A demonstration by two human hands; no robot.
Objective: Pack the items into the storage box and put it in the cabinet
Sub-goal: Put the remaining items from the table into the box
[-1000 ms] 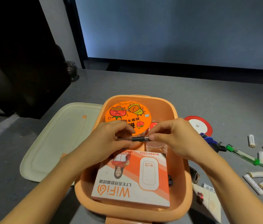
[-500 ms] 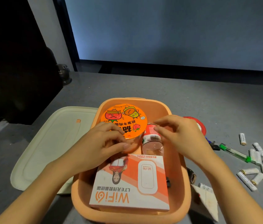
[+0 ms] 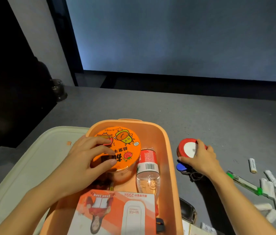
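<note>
The orange storage box (image 3: 167, 141) stands in front of me. Inside it are an orange noodle cup (image 3: 127, 146), a plastic bottle with a red label (image 3: 148, 168) lying on its side, and a WiFi device carton (image 3: 116, 212) at the near end. My left hand (image 3: 86, 160) rests on the noodle cup's lid with fingers spread. Outside the box, to its right, my right hand (image 3: 201, 158) closes around a red tape roll (image 3: 188, 148) on the grey surface.
The box's pale lid (image 3: 32, 167) lies upside down at the left. Right of the box lie a blue key tag (image 3: 181, 167), a green pen (image 3: 244, 182), several white batteries (image 3: 269, 184) and a black object (image 3: 187, 211). A dark cabinet (image 3: 6, 99) stands at the far left.
Both hands let go of a small dark item over the box. My right hand moved out to the right onto the red tape roll. My left hand settled on the noodle cup.
</note>
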